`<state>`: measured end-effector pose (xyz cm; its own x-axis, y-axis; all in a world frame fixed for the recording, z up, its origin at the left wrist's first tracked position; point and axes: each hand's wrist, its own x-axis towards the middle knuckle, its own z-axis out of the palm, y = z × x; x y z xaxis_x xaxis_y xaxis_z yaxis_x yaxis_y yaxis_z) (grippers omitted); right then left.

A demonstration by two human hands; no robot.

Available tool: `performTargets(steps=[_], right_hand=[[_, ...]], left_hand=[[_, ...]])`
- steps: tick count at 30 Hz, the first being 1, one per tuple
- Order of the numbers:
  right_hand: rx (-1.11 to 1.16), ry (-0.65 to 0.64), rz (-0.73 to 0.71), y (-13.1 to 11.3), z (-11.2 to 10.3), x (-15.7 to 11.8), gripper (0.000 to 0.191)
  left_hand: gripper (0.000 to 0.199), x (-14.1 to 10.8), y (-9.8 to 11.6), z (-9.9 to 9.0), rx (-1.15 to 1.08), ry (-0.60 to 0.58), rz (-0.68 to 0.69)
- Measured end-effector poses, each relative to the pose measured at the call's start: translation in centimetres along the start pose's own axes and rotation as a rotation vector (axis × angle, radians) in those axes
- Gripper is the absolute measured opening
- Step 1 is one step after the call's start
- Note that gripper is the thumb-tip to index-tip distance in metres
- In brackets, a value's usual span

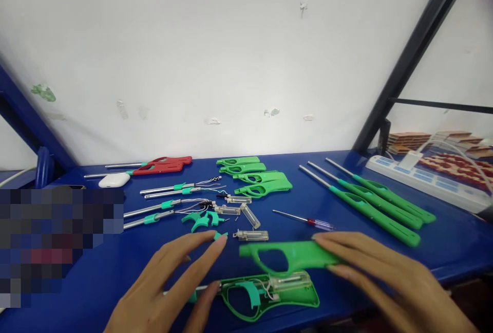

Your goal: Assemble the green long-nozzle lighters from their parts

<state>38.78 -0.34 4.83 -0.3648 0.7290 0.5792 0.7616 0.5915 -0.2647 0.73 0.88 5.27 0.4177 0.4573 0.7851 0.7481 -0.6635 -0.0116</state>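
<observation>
At the far left of the blue table (92, 292), a white case (114, 180) lies just in front of 2 red lighters (162, 167). Next come 4 metal tubes (158, 190) with teal collars and loose wires.

The left hand (165, 281) is loosely spread, thumb and forefinger well apart, closed on nothing. Its thumb lies over the tube end of the open shell (287, 298), which rests on the table with its handle extending to the right of the thumb. Whether the thumb presses down cannot be told. Inside the shell sit a teal trigger (252, 294), white wires and a clear tank (290, 281).

Beyond the left fingertips are loose teal triggers (200, 222) and 4 clear tanks (253, 236), with 4 green shells (269, 187) behind them.

The green cover (304, 255) is above the open shell, its lower edge overlapping the tank in view. The right hand (385, 269) pinches this cover by its wide right end, the narrow end pointing left toward the other hand.

Behind the cover lies a screwdriver (321, 224); farther right are 3 green lighters (372, 215) side by side, then a white power strip (410, 174).
</observation>
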Motion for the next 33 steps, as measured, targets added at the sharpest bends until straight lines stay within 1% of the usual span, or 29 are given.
performTargets(steps=[3,6,8,9,11,14,17,20,24,30,33], right_hand=[[0.063,-0.052,-0.078,-2.1,1.1,1.3,0.04],[0.094,-0.041,-0.139,-3.1,1.4,2.2,0.033],[0.075,-0.03,-0.18,-3.5,1.4,2.6,0.029],[0.053,-0.033,-0.191,-3.7,1.4,2.7,0.03],[0.013,-0.048,-0.204,-3.9,1.5,2.9,0.034],[-0.011,-0.055,-0.214,-4.0,1.8,3.0,0.038],[-0.015,-0.051,-0.214,-3.9,2.0,3.0,0.038],[-0.013,-0.046,-0.214,-3.9,1.8,3.0,0.037],[-0.007,-0.037,-0.218,-4.0,1.6,3.1,0.036],[-0.004,-0.072,-0.213,-3.9,2.0,2.9,0.038],[0.006,-0.081,-0.197,-3.8,2.1,2.7,0.036]], left_hand=[[0.04,-0.6,-0.4,0.4,0.055,-0.06,0.047],[0.036,-0.7,-0.6,0.7,0.018,-0.163,0.097],[0.033,-0.6,-0.6,0.9,-0.015,-0.218,0.117],[0.036,-0.6,-0.5,1.0,-0.026,-0.24,0.11],[0.046,-0.6,-0.3,1.3,-0.044,-0.27,0.073],[0.053,-0.7,-0.2,1.6,-0.079,-0.28,0.041],[0.051,-0.7,-0.3,1.6,-0.097,-0.284,0.057],[0.052,-0.7,-0.5,1.2,-0.095,-0.294,0.055],[0.046,-0.9,-0.6,0.9,-0.1,-0.301,0.041],[0.055,-1.1,-0.3,1.7,-0.101,-0.3,0.037],[0.051,-1.1,-0.4,1.7,-0.091,-0.286,0.047]])
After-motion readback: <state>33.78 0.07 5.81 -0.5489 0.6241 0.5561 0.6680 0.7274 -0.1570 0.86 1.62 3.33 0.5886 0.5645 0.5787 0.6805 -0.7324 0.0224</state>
